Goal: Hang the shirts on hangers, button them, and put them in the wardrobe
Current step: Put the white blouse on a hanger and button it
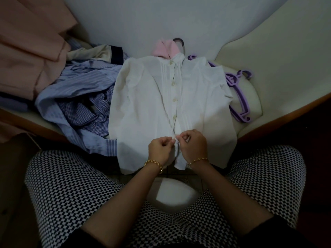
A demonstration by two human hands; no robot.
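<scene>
A white shirt (143,97) lies flat on the bed, front up, on a hanger whose dark hook (179,40) shows above the collar. Several buttons down its placket are fastened. My left hand (160,146) pinches the left edge of the placket near the hem. My right hand (192,142) pinches the right edge, fingers curled, thumb and forefinger meeting the left hand at the placket. The button between my fingers is hidden. A pink garment (163,49) peeks out behind the collar.
A heap of blue striped and checked shirts (80,97) lies left of the white shirt. Purple hangers (236,93) lie to its right on the white bed (250,51). Peach fabric (28,47) hangs at far left. My patterned knees fill the foreground.
</scene>
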